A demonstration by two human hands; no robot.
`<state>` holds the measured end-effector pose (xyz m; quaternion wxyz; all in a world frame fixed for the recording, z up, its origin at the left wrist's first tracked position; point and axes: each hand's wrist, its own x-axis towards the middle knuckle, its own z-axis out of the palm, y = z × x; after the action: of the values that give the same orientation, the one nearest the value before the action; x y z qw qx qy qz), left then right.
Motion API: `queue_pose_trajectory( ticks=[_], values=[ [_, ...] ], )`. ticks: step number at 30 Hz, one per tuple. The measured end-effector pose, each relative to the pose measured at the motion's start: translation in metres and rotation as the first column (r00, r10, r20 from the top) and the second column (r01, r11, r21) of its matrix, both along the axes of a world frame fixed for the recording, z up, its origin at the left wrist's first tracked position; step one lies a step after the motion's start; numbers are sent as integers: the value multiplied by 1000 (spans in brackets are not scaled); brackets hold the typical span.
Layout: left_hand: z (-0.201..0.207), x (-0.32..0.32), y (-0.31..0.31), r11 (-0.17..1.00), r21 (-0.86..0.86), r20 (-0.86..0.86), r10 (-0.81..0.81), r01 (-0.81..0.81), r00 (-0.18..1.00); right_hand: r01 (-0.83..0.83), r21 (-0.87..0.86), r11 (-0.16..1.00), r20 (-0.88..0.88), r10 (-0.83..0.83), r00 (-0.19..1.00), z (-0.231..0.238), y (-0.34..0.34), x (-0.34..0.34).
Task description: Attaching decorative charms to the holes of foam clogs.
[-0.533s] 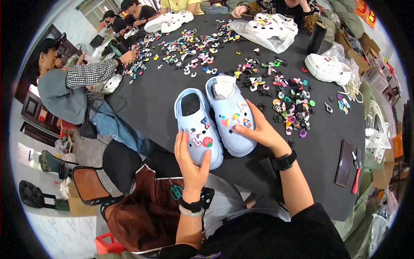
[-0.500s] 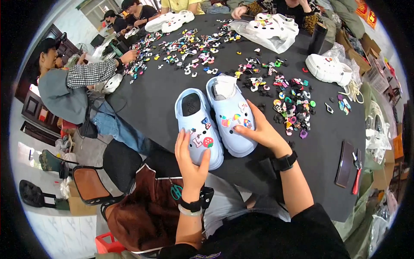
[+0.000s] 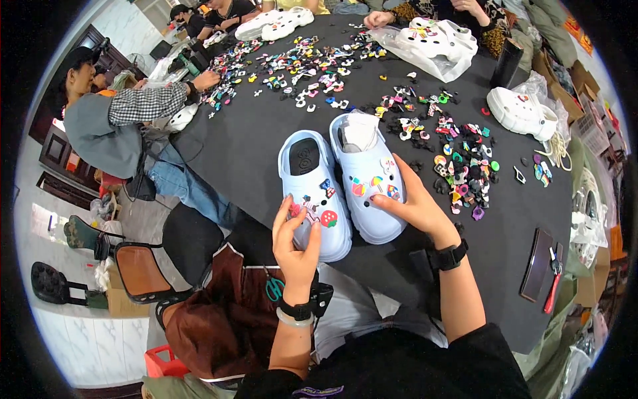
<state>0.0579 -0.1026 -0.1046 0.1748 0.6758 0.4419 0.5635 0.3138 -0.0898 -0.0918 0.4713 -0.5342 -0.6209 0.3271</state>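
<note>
A pair of light blue clogs lies side by side on the dark table, toes toward me. My left hand [image 3: 296,253] rests on the toe of the left clog [image 3: 309,185], bent fingers apart, touching its pink charms. A strawberry charm [image 3: 329,219] sits beside the thumb. My right hand [image 3: 425,213] grips the right clog [image 3: 360,169], thumb on top near the charms and fingers along its outer side. An umbrella charm [image 3: 377,182] shows there. White stuffing [image 3: 360,135] fills the right clog's opening; the left one shows a dark insole [image 3: 305,157].
Several heaps of loose charms [image 3: 462,166] cover the table's middle and far side. White clogs [image 3: 522,112] lie right and far. A phone [image 3: 537,266] and red-handled tool [image 3: 552,291] are at right. Other people sit around; one [image 3: 109,133] reaches in from the left.
My left fingers have bent and now touch the pink charms on the left clog. My right hand keeps its grip. The whole view has shifted slightly.
</note>
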Motion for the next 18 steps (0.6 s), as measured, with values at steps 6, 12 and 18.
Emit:
queue_pose_trajectory(
  ticks=[6, 12, 18],
  values=[
    [1, -4, 2, 1000, -15, 3, 9, -9, 1000, -26, 3, 1000, -43, 26, 999, 4, 0, -1],
    [3, -7, 1, 996, -83, 71, -23, 29, 997, -33, -38, 999, -75, 30, 997, 6, -2, -2],
    [20, -33, 5, 993, -116, 18, 25, -23, 1000, -42, -46, 998, -93, 38, 995, 6, -3, -1]
  ],
)
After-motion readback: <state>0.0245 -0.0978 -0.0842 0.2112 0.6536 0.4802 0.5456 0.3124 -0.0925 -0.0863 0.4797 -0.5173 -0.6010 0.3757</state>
